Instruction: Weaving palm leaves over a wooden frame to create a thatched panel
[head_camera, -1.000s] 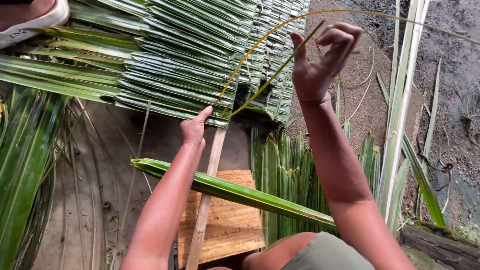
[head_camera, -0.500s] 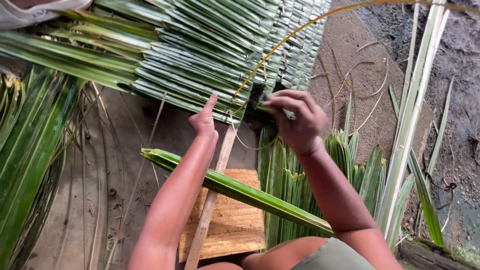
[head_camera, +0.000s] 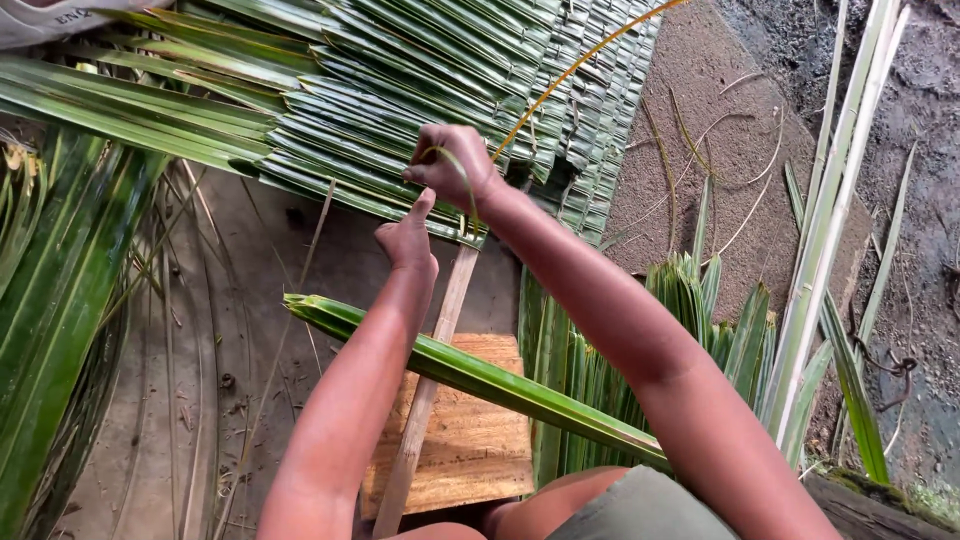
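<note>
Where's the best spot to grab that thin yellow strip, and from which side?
Probably low on the yellow strip, near the right hand, from above. It arcs up free over the woven leaves there; farther up it looks too springy.

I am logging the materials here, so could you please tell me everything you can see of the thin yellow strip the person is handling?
The thin yellow strip looks like a stripped leaf midrib: slender, smooth, yellow-orange, turning greener near the hand. It arcs from the top of the frame, above the mat of folded green leaves, down to the right hand, whose fingers close on its lower end. There it bends into a small loop at the mat's edge. The left hand points a finger up just beneath it.
</note>
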